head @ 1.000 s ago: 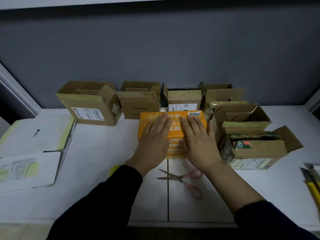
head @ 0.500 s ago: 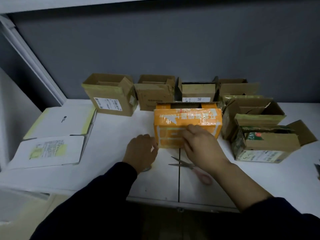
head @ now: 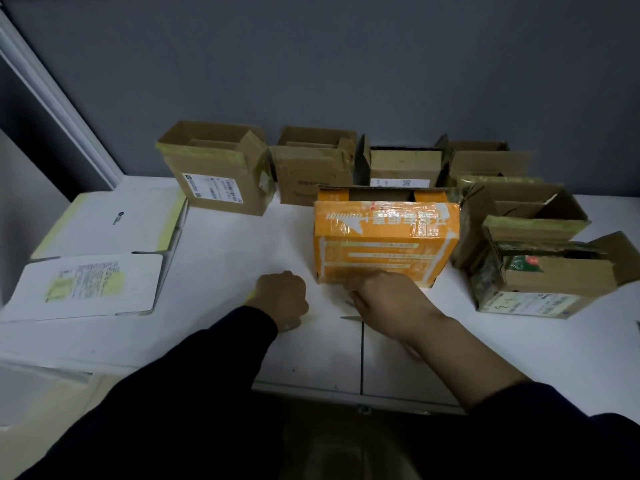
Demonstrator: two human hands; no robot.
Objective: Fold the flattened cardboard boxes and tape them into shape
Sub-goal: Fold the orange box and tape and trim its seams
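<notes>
R hand (head: 381, 299) has slid down to the orange box (head: 384, 237) base on tabletop (head: 225, 258), fingers flat against it; L hand (head: 282, 299) curled — holding sth? can't tell. Hard push could tip box.

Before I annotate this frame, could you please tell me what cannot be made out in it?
Head view:
- Scissors: only a blade tip shows; the right hand covers the rest.
- Left hand: fist hides whether it holds anything.
- Right hand's fingers: motion-blurred against the orange box.
- Label on the flattened white box: too small.
</notes>
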